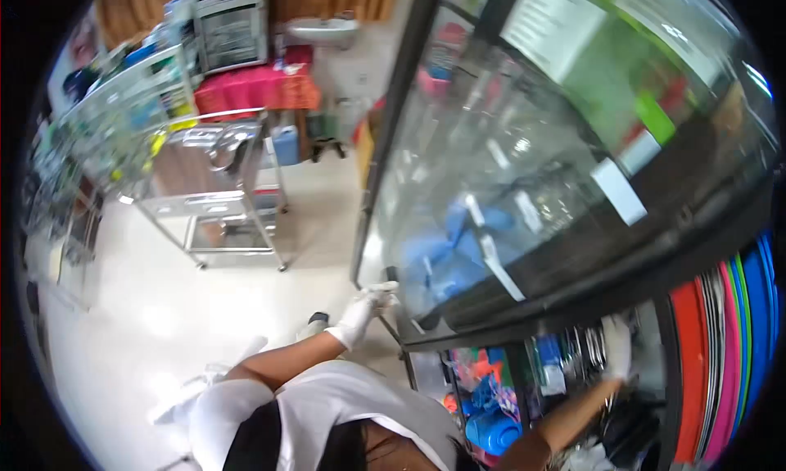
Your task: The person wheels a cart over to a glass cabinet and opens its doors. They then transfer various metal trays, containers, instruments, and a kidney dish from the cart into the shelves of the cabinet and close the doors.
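Observation:
My left hand [360, 314], in a white glove, is at the lower left corner of a dark-framed glass cabinet [524, 311]. Its fingers are bent around the edge there, and part of their grip is hidden. To the right, my gloved right hand [618, 348] reaches down into the open lower part of the cabinet. It is beside a row of dark and silver packets [585, 348]. Its fingers are blurred, so I cannot make out whether they hold anything. Blue items [458, 246] and clear packages with white labels [528, 211] show behind the glass.
A steel trolley [196, 202] with a shiny basin stands on the pale floor at left. Behind it are a red-covered table [246, 92] and a wall sink [322, 32]. Coloured folders or sheets [725, 348] stand at far right. A blue container [494, 430] sits low in the cabinet.

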A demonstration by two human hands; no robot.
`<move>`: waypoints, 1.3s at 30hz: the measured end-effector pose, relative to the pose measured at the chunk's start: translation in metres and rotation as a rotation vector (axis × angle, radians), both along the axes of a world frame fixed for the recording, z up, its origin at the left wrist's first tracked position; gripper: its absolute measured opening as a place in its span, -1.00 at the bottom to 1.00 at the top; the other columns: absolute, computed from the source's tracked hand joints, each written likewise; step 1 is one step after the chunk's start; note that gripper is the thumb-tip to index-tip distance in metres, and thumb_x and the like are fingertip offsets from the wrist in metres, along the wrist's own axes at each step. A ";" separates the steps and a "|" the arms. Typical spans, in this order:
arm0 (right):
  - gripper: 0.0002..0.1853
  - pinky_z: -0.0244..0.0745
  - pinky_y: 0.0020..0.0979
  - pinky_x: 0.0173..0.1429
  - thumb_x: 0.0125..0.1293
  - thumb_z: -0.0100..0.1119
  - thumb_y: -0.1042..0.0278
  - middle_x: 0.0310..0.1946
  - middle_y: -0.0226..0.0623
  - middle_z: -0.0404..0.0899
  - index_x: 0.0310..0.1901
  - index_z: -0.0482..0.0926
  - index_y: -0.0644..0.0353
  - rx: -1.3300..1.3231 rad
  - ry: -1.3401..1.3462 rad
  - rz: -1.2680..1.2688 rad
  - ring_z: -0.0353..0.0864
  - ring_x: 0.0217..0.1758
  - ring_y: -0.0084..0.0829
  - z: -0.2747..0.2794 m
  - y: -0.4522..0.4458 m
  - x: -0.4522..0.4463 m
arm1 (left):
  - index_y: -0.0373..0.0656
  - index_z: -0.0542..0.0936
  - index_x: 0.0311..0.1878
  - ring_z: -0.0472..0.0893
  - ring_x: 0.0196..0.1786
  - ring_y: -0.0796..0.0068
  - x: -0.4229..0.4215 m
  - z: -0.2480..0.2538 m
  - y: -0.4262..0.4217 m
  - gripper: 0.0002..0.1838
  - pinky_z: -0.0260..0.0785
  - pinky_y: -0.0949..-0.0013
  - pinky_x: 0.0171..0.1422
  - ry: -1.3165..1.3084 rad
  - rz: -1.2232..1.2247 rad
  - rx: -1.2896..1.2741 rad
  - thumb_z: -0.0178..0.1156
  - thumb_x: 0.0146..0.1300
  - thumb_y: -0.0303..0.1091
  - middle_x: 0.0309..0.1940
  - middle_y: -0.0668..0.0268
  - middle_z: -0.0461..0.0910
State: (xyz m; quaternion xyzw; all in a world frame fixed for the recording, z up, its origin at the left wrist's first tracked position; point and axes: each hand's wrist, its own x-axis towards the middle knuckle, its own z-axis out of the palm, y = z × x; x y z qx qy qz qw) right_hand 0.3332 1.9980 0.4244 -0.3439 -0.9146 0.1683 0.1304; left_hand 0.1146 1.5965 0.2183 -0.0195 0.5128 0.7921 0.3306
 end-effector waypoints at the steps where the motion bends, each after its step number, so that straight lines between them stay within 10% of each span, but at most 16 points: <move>1: -0.76 0.36 -0.32 -0.02 0.24 -0.06 0.38 -0.32 -0.07 0.57 -0.26 0.54 0.39 -0.008 -0.005 0.048 0.48 -0.27 -0.21 0.012 -0.022 0.001 | -0.13 0.53 0.07 0.53 -0.14 0.57 -0.002 0.001 -0.003 -0.66 0.28 0.46 0.04 -0.005 0.048 -0.008 -0.10 0.30 -0.34 -0.09 0.34 0.56; 3: -0.52 0.29 -0.41 0.21 0.32 -0.03 0.18 0.05 0.01 0.53 0.09 0.45 0.45 -0.137 0.110 -0.080 0.48 0.11 -0.13 0.028 -0.057 0.007 | -0.12 0.54 0.05 0.53 -0.16 0.59 -0.008 0.002 -0.008 -0.68 0.31 0.51 0.01 -0.059 0.040 0.058 -0.08 0.32 -0.31 -0.08 0.36 0.57; 10: -0.65 0.37 -0.50 0.06 0.28 0.04 0.23 -0.15 -0.06 0.61 -0.06 0.59 0.33 -0.415 0.279 -0.412 0.54 -0.13 -0.35 0.088 -0.236 -0.016 | -0.13 0.53 0.06 0.53 -0.16 0.62 -0.058 -0.021 -0.040 -0.69 0.32 0.54 -0.01 -0.085 0.068 0.177 -0.07 0.33 -0.32 -0.03 0.36 0.57; 18: -0.68 0.32 -0.45 0.10 0.24 0.00 0.35 -0.14 -0.12 0.62 -0.05 0.62 0.25 -0.196 -0.394 0.809 0.54 -0.09 -0.23 0.087 -0.298 -0.153 | -0.15 0.52 0.08 0.54 -0.13 0.61 -0.159 -0.023 -0.128 -0.69 0.31 0.50 0.04 -0.016 0.198 0.236 -0.06 0.38 -0.27 -0.01 0.35 0.57; 20: -0.66 0.28 -0.37 0.17 0.21 0.12 0.29 -0.12 -0.06 0.60 0.01 0.60 0.18 -0.519 -0.106 0.656 0.52 -0.02 -0.18 0.073 -0.336 -0.196 | -0.15 0.51 0.08 0.54 -0.14 0.61 -0.180 -0.019 -0.160 -0.69 0.31 0.51 0.04 -0.009 0.238 0.240 -0.05 0.37 -0.27 -0.01 0.34 0.57; 31: -0.71 0.45 -0.52 -0.10 0.15 0.14 0.43 -0.29 -0.19 0.66 -0.12 0.59 0.42 -0.333 -0.203 1.103 0.60 -0.29 -0.41 0.010 -0.486 -0.464 | -0.17 0.49 0.10 0.54 -0.15 0.60 -0.221 -0.017 -0.331 -0.65 0.30 0.51 0.04 0.043 0.699 0.220 -0.01 0.33 -0.22 -0.01 0.29 0.57; 39: -0.60 0.36 -0.54 -0.51 0.30 0.02 0.06 -0.44 -0.30 0.64 -0.40 0.63 0.26 -0.723 -0.453 0.962 0.52 -0.56 -0.51 -0.125 -0.585 -0.638 | -0.17 0.48 0.13 0.52 -0.11 0.59 -0.215 -0.047 -0.398 -0.59 0.28 0.53 0.04 -0.015 0.990 0.248 -0.03 0.32 -0.14 0.02 0.29 0.54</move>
